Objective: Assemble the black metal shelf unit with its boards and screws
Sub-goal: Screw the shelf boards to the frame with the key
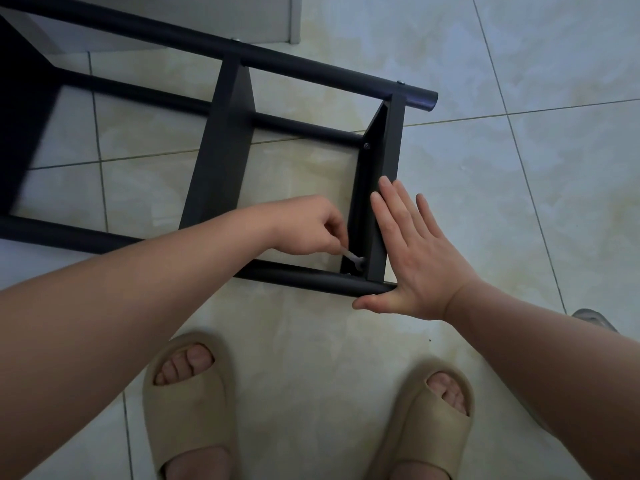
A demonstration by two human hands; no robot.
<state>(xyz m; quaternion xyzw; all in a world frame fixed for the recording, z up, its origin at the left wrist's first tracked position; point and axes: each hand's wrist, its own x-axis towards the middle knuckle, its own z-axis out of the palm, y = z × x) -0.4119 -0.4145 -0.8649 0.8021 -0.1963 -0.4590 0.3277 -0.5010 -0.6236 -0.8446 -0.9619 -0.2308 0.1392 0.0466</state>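
The black metal shelf unit (221, 140) lies on its side on the tiled floor, round tubes running left to right with flat boards between them. My left hand (311, 226) pinches a small silver wrench (353, 257) set on a screw inside the lower corner of the end board (384, 188). My right hand (412, 251) lies flat with straight fingers against the outer face of that end board, thumb under the tip of the near tube (311, 280). Screw heads show on the far tube (401, 82) and on the board's inner side (366, 145).
My two feet in beige slippers (194, 403) stand just in front of the frame. A grey cabinet base (207, 22) stands behind the far tube at the top. A grey object (594, 318) peeks out past my right forearm.
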